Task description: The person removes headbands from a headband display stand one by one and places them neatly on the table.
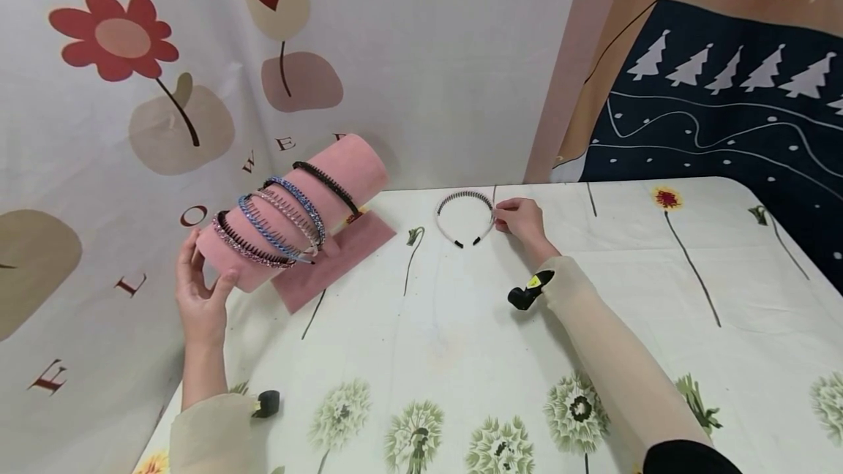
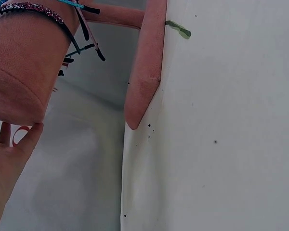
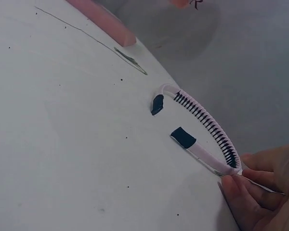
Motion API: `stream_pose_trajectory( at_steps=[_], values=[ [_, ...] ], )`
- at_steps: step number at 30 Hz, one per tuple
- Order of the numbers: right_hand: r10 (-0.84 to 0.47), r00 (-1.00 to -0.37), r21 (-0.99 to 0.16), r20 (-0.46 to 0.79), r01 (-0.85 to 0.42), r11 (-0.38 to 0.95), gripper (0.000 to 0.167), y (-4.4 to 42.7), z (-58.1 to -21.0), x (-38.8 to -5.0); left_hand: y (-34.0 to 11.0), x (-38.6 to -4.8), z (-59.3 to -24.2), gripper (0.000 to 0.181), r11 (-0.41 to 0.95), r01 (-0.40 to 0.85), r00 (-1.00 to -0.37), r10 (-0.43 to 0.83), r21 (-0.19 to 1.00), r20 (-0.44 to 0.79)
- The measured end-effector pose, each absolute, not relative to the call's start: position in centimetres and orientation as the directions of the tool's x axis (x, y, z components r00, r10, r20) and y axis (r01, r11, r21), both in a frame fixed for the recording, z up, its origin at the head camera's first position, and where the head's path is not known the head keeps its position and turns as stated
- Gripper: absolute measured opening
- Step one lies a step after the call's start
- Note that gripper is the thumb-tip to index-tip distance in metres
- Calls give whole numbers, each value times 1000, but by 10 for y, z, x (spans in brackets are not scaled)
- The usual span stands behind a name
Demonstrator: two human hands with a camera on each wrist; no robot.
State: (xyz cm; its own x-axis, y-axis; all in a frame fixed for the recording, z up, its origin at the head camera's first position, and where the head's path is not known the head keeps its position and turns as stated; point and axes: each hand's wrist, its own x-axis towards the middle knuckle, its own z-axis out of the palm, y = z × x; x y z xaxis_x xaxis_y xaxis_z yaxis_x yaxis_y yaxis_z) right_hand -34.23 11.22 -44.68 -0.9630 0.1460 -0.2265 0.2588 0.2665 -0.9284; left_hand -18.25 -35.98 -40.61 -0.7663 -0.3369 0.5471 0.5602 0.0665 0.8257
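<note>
A pink roll stand [image 1: 358, 163] with several headbands round it leans at the left of the table. My left hand [image 1: 204, 298] holds the roll's near end, thumb and fingers spread over its edge; the left wrist view shows the fingertips at the roll's rim [image 2: 19, 103]. A white headband [image 1: 443, 223] with dark teeth and black tips lies at the table's far edge. My right hand [image 1: 523, 224] pinches its right side between thumb and fingers; in the right wrist view the pinched part of the headband [image 3: 209, 158] is beside the thumb.
The white flowered tablecloth [image 1: 421, 342] covers the table. Behind it hangs a pale curtain [image 1: 428, 57] with printed flowers and letters, and a dark cloth with white trees [image 1: 724, 123] at the right. The stand's flat pink base [image 1: 356, 258] rests on the table.
</note>
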Motion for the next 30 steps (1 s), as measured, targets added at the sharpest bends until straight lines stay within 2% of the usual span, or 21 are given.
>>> stream_pose_trajectory(
  at_steps=[30],
  values=[
    [120, -965, -934, -231, 255, 249, 33, 109, -436, -335, -361, -184, -407, 71, 80, 551, -768, -341, 831, 542]
  ],
)
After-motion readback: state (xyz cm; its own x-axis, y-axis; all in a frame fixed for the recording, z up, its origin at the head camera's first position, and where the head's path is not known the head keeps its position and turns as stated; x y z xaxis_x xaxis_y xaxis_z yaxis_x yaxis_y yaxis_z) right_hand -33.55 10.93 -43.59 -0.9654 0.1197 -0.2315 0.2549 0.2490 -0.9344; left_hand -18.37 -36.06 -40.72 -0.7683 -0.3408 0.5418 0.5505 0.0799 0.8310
